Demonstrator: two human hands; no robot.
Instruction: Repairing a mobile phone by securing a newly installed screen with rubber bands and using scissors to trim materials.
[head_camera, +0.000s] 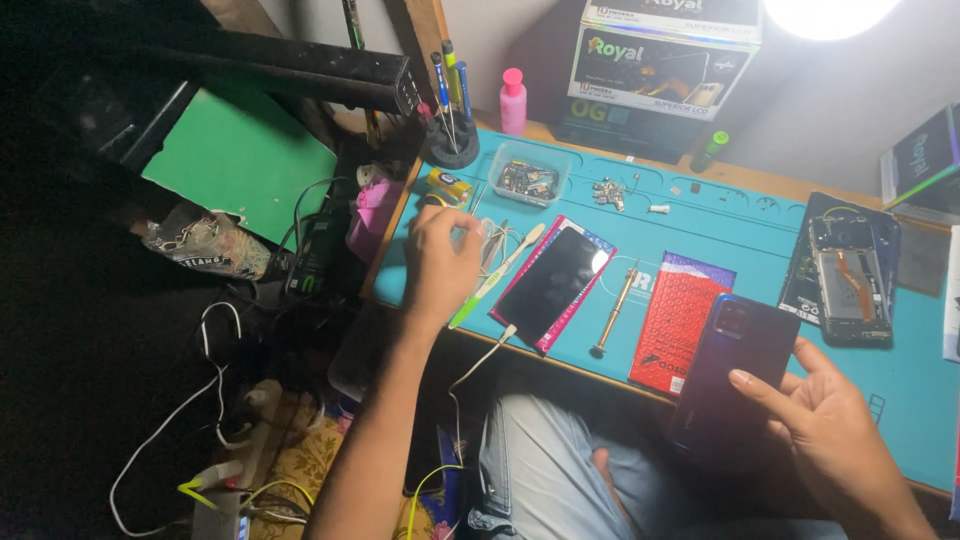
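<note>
right hand (830, 430): holds purple phone (735, 365) | left hand (440, 262): apparently on tweezers (497, 245)

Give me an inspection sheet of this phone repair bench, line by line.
Surface: teal silicone work mat, crowded.
Job's things: purple phone in right hand; black-screened phone lying flat on mat.
Clutter: clear plastic parts tray, brass screwdriver, red bubble pouch, opened phone.
Hands: left hand on tools at mat's edge.
Cables: white cable into black-screened phone.
Surroundings: bright lamp, cardboard box.

Purple phone (735, 375), back up, tilted off the mat's near edge, seemingly intact.
</note>
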